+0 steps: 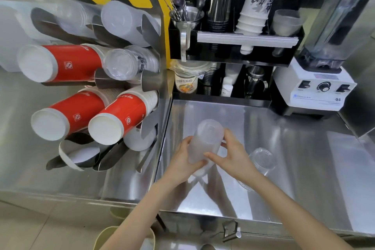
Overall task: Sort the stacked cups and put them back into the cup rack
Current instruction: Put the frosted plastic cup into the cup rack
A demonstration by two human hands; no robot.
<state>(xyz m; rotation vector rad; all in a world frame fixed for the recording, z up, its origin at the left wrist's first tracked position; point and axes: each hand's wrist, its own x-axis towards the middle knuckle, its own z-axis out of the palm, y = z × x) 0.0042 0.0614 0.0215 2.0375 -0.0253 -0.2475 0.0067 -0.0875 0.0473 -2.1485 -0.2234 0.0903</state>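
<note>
A stack of frosted plastic cups (207, 138) is held bottom-up above the steel counter (294, 158). My left hand (183, 160) grips its lower left side. My right hand (231, 156) grips its right side, fingers wrapped over the rim end. A clear plastic cup (262, 158) stands on the counter just right of my right hand. The metal cup rack (150, 32) is on the left, its slots holding red paper cup stacks (117, 119), frosted cup stacks (123, 22) and a clear cup stack (125, 63).
A black organiser (233, 57) at the back holds a steel jug of spoons, dark cups, white printed paper cups and a bowl. A white blender (316, 85) stands at the back right. The counter's front edge runs below my forearms.
</note>
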